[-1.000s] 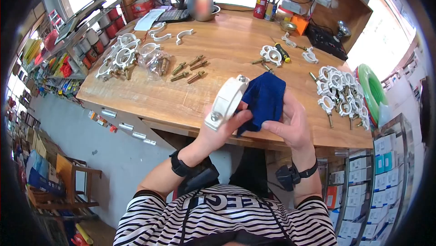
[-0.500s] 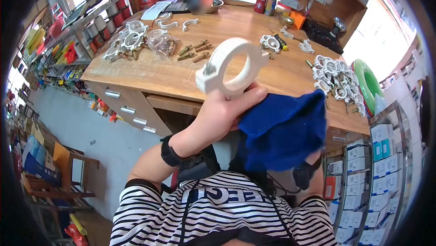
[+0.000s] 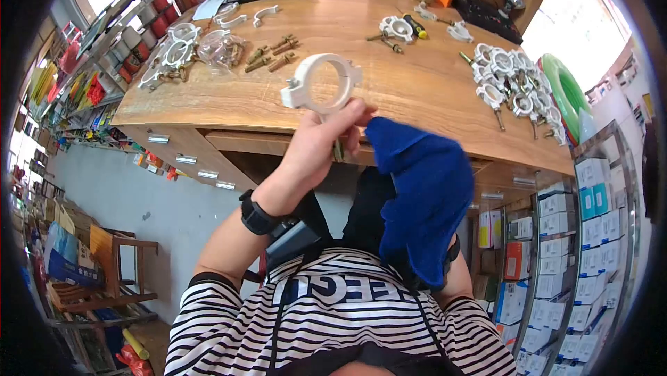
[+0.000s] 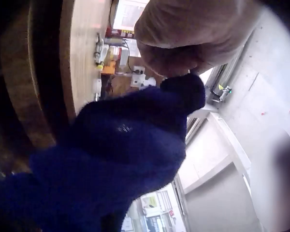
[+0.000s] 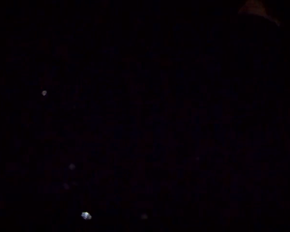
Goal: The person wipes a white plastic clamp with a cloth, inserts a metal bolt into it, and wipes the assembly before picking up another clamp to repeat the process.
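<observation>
My left hand grips a white plastic pipe clamp, its ring raised above the fingers and a bolt pointing down below them. A dark blue cloth hangs beside this hand, one corner right at its fingertips. In the left wrist view the cloth fills the lower middle, under the hand. The right hand is hidden behind the cloth; only the right forearm shows below it, and I cannot tell how its fingers lie. The right wrist view is almost black.
On the wooden table lie several brass-coloured anchor bolts, a plastic bag and white clamps at left. A pile of clamps with bolts and a green hose coil sit at right. A screwdriver lies farther back.
The cloth was bunched between both hands; it now hangs spread out and covers the right hand. My left hand has kept the clamp and turned it so the ring stands up.
</observation>
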Available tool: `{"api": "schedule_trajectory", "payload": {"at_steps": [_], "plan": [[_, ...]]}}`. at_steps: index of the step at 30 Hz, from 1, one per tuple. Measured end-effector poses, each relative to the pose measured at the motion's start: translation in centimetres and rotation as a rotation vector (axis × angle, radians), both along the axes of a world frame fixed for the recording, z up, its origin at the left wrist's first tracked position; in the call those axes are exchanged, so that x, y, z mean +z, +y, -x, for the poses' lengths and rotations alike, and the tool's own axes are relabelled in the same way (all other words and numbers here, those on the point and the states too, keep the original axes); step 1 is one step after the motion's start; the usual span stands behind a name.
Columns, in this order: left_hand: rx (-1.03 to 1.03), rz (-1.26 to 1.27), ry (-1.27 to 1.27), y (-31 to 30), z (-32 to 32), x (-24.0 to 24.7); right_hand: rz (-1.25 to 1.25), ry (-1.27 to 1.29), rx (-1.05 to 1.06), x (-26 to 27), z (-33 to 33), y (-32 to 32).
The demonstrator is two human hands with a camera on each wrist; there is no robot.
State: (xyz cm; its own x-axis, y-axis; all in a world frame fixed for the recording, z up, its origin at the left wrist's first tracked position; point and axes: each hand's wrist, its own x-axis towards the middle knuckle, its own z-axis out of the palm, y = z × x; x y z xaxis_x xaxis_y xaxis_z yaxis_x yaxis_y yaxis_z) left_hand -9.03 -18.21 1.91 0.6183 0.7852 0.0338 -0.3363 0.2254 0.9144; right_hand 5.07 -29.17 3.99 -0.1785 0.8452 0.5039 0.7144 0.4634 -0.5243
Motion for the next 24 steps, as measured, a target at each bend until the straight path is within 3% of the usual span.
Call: {"api": "schedule_trajectory", "payload": {"at_steps": [2,6,8,9,11,14,15,17,20,24], "plan": [[-0.064,-0.052,-0.025,0.5,0.2,-0.4,-0.134,-0.197,-0.307,-1.6,-1.2,0.3],[-0.095,-0.166,-0.038,0.7,-0.5,-1.5,-0.252,-0.343,-0.294,-4.7,-0.6,2.7],[0.018,-0.555,0.253,0.1,-0.8,-1.5,0.109,0.055,-0.049,-3.3,1.5,3.5],[0.027,-0.563,0.103,0.7,-1.1,-3.1,0.111,0.056,-0.046,-4.3,1.5,4.1],[0.039,-0.6,0.094,0.6,-0.9,-3.4,-0.187,0.124,0.085,-7.2,1.7,5.3],[0.046,-0.64,0.107,0.9,-0.4,-4.7,-0.048,0.273,0.154,-7.2,3.1,5.9],[-0.035,-0.584,0.041,0.9,-0.4,-5.0,-0.045,0.27,0.157,-6.7,3.2,5.8],[-0.152,-0.537,-0.042,1.0,-0.3,-5.5,-0.049,0.014,0.068,-5.5,3.5,5.3],[-0.242,-0.512,0.062,0.8,0.1,-5.2,-0.102,0.156,-0.105,-8.0,3.1,5.3],[-0.117,-0.611,0.147,0.0,0.6,-4.9,-0.131,0.195,-0.129,-9.7,2.2,5.5]]}}
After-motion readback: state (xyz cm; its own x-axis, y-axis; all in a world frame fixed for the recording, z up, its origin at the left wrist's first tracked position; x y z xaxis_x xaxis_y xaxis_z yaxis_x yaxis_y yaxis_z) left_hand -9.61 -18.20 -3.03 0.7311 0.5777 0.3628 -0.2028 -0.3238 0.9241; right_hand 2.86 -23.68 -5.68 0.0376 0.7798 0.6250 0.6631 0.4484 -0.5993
